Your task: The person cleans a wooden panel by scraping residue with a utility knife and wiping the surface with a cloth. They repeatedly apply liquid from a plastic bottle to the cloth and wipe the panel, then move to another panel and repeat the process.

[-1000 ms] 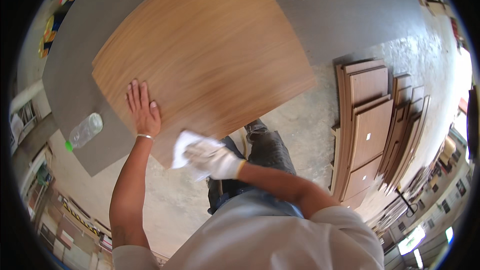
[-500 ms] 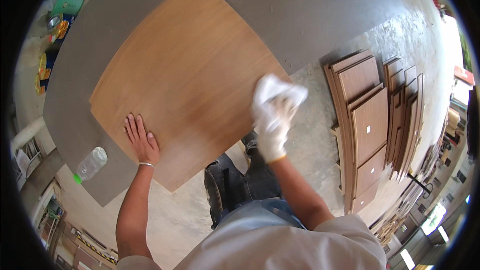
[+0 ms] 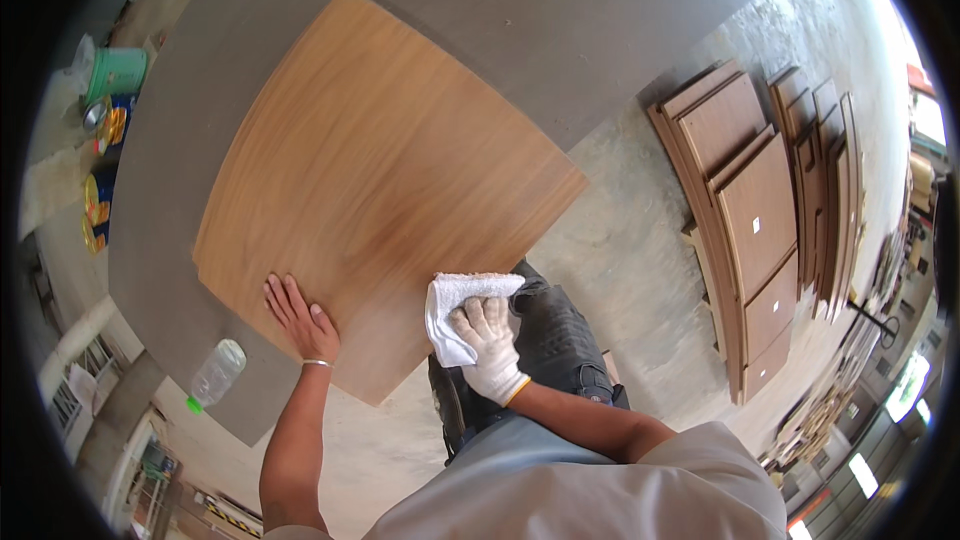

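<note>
A brown wood-grain panel (image 3: 390, 150) lies on a grey table (image 3: 620, 10), its near corner jutting past the table edge toward me. My bare left hand (image 3: 298, 318), with a bracelet at the wrist, rests flat on the panel near its left edge, fingers stretched out. A white cloth (image 3: 462, 312) is under my right hand (image 3: 486, 345), which wears a white knitted glove. That hand presses the cloth at the panel's near edge, close to my legs. Part of the cloth hangs over this edge.
A clear plastic bottle with a green cap (image 3: 217, 376) lies on the table left of my left arm. Stacked brown panels (image 3: 745, 220) stand on the floor at the right. A green bucket (image 3: 118, 72) and several dark cans sit beyond the table's left side.
My right hand has moved left and toward me with the cloth, from the panel's right side to its near edge. My left hand stays flat on the panel. The whole view has shifted slightly.
</note>
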